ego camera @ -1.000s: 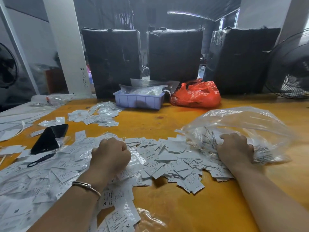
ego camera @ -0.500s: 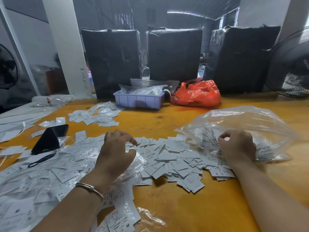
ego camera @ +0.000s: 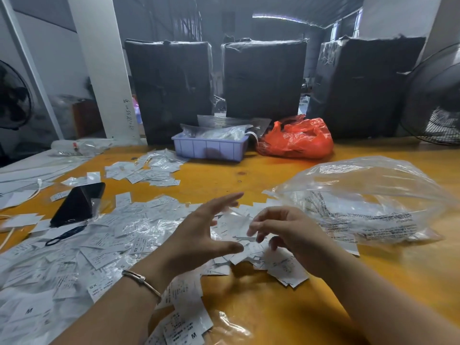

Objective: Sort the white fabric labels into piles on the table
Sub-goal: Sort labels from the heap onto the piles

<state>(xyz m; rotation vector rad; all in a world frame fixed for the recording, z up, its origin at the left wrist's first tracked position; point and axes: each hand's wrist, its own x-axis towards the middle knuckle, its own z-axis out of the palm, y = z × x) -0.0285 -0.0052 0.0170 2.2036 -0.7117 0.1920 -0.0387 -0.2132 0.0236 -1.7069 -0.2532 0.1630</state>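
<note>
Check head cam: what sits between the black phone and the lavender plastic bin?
In the head view, a small scattered pile of white fabric labels lies on the orange table between the black phone and the lavender plastic bin.

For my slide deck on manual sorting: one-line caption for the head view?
Two bare hands, left hand and right hand, hover over scattered white fabric labels on the table.

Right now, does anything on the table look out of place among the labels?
Yes. A black phone lies at the left with labels scattered round it, and a dark loop, perhaps a hair tie, sits on the labels just before it. Neither belongs in the sorting. Nothing looks damaged.
</note>
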